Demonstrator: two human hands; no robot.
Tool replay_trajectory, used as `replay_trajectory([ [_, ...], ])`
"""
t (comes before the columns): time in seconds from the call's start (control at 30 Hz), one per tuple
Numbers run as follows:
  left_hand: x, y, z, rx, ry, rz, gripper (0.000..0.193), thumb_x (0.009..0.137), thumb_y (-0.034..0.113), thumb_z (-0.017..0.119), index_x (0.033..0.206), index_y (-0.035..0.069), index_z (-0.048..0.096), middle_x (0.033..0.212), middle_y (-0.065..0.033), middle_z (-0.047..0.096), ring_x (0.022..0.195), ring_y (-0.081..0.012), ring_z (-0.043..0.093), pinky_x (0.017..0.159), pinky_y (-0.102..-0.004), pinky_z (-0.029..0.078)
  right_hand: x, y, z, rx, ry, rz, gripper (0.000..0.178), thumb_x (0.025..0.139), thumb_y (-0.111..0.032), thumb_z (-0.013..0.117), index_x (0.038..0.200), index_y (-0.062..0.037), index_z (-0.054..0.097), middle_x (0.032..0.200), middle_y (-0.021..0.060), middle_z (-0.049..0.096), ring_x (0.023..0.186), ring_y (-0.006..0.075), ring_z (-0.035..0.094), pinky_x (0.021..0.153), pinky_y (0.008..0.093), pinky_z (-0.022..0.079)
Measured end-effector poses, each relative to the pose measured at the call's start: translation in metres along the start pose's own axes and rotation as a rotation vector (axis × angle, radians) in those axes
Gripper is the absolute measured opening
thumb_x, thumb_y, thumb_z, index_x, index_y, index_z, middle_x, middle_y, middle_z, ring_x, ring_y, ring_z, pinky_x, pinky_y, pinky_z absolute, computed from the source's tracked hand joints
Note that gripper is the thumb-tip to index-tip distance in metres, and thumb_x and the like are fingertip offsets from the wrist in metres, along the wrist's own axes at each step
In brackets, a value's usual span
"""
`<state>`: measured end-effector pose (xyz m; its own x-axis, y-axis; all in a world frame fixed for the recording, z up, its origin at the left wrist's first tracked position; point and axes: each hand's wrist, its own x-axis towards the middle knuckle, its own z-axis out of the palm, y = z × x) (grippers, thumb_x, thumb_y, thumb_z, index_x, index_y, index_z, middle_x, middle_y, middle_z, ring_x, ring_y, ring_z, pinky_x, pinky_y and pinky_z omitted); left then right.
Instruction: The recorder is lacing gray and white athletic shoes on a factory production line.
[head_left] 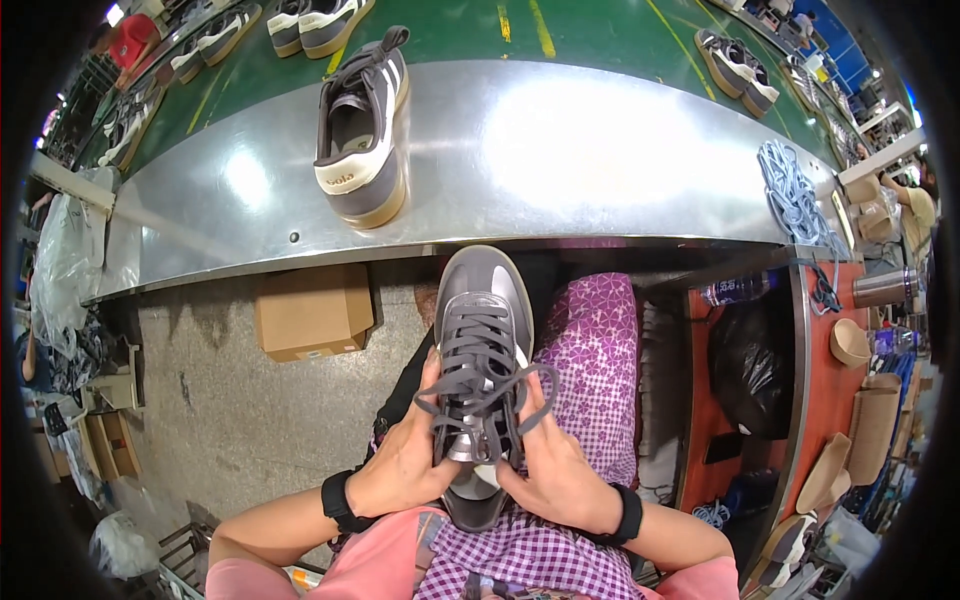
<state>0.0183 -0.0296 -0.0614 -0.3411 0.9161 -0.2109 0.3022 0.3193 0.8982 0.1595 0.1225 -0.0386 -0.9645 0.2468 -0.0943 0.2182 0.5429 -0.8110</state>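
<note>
A grey sneaker [485, 275] with a pale sole edge lies in my lap, its toe pointing away from me toward the metal bench edge. Its grey shoelace [478, 340] is threaded through the eyelets and tied in a loose bow over the tongue. My left hand [408, 455] grips the shoe's left side, thumb by the opening. On the other side my right hand [550, 465] holds it in the same way, fingers under the bow's right loop. A second sneaker [362, 140], grey with a white heel, stands on the metal bench ahead.
The metal ledge [250, 215] borders a green conveyor belt [590, 35] carrying several shoes. Light-blue laces [792, 195] lie in a bundle at the ledge's right end. A red-brown shelf unit [835, 385] stands on my right, and a cardboard box [312, 312] sits on the floor.
</note>
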Motion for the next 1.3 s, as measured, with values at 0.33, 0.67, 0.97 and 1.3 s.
replay_trajectory([
  [0.33, 0.003, 0.024, -0.038, 0.536, 0.06, 0.467, 0.055, 0.065, 0.024, 0.082, 0.109, 0.001, 0.059, 0.125, -0.0156, 0.054, 0.13, -0.0378, 0.045, 0.106, -0.0501, 0.037, 0.027, -0.005, -0.042, 0.096, -0.068, -0.132, 0.054, 0.087, -0.016, 0.067, 0.13, 0.0092, 0.045, 0.14, 0.0309, 0.036, 0.134, 0.0398, 0.037, 0.108, 0.0421, 0.035],
  [0.67, 0.03, 0.038, -0.057, 0.077, 0.354, -0.022, 0.013, 0.088, 0.012, 0.064, 0.09, -0.001, 0.063, 0.079, -0.0077, 0.059, 0.065, -0.0146, 0.059, 0.06, -0.0266, 0.048, 0.047, -0.01, -0.057, 0.129, 0.085, 0.197, 0.015, 0.088, -0.012, 0.066, 0.093, 0.0018, 0.062, 0.084, 0.0134, 0.062, 0.069, 0.0243, 0.066, 0.061, 0.0323, 0.052],
  [0.97, 0.048, 0.013, -0.065, -0.424, -0.011, -0.236, 0.02, 0.09, 0.017, 0.067, 0.078, 0.003, 0.058, 0.071, 0.0022, 0.055, 0.06, -0.0072, 0.051, 0.053, -0.023, 0.041, 0.074, 0.008, -0.045, 0.391, -0.089, 0.236, 0.016, 0.087, -0.013, 0.068, 0.084, 0.0003, 0.059, 0.07, 0.004, 0.059, 0.061, 0.0153, 0.059, 0.055, 0.0295, 0.046],
  [1.3, 0.029, 0.034, -0.051, 0.145, 0.344, 0.019, 0.028, 0.068, 0.017, 0.085, 0.076, 0.003, 0.062, 0.069, -0.0042, 0.055, 0.057, -0.013, 0.057, 0.052, -0.0259, 0.047, 0.048, -0.005, -0.042, 0.15, 0.17, 0.087, 0.022, 0.079, -0.014, 0.076, 0.088, 0.0008, 0.062, 0.073, 0.0101, 0.06, 0.056, 0.0196, 0.06, 0.051, 0.0301, 0.048],
])
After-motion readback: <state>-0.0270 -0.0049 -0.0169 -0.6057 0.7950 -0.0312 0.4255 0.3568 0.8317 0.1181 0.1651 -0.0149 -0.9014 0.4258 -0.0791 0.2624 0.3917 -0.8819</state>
